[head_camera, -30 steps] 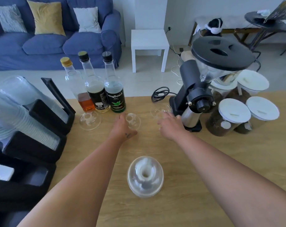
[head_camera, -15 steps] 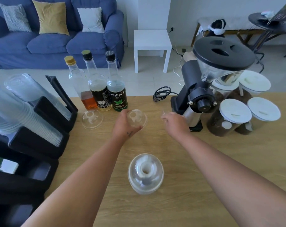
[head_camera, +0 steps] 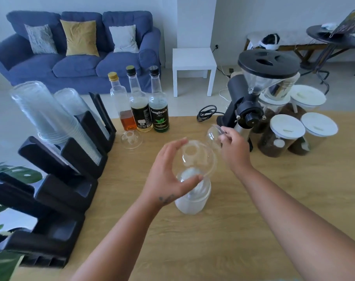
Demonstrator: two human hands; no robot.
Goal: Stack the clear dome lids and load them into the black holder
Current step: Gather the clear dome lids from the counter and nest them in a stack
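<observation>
At frame centre, the left hand (head_camera: 166, 179) grips a dome lid (head_camera: 194, 157) over the stack (head_camera: 192, 199) (apparently to nest it); the right hand (head_camera: 234, 151) pinches a second lid (head_camera: 212, 136).

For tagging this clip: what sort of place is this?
Probably a home living room set up as a drinks counter: a blue sofa behind, with a coffee grinder and syrup bottles on the table.

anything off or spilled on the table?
No spill or damage. One loose dome lid lies alone before the syrup bottles, away from the lid stack; left hand holds a second lid, right hand a third lid.
</observation>
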